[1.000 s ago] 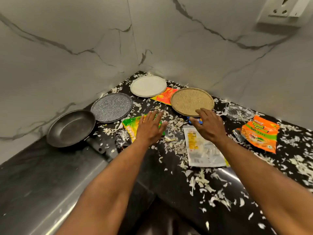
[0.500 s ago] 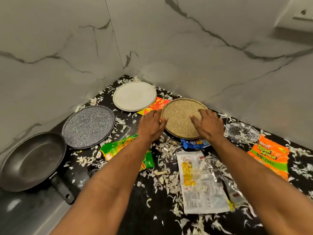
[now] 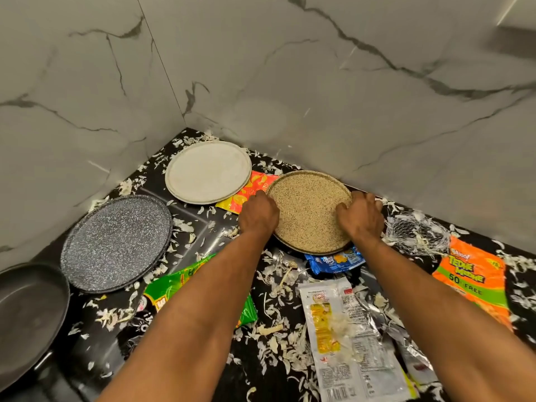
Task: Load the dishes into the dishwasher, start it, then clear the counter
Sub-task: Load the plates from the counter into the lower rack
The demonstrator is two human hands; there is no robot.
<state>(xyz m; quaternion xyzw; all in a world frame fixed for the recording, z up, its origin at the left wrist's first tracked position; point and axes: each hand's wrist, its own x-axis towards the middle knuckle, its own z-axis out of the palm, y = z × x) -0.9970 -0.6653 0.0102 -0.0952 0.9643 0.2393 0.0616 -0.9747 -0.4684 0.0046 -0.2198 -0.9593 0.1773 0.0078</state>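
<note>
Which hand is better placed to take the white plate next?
The left hand, probably. It grips the near-left rim of the speckled tan plate, right beside the white plate. The right hand grips the opposite rim, farther away.

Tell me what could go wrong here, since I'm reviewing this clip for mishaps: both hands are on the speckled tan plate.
Lifting the tan plate may drag the blue wrapper tucked under its near edge. The left hand and right hand grip only its rim, so it could tilt. Peel scraps could cling underneath.
</note>
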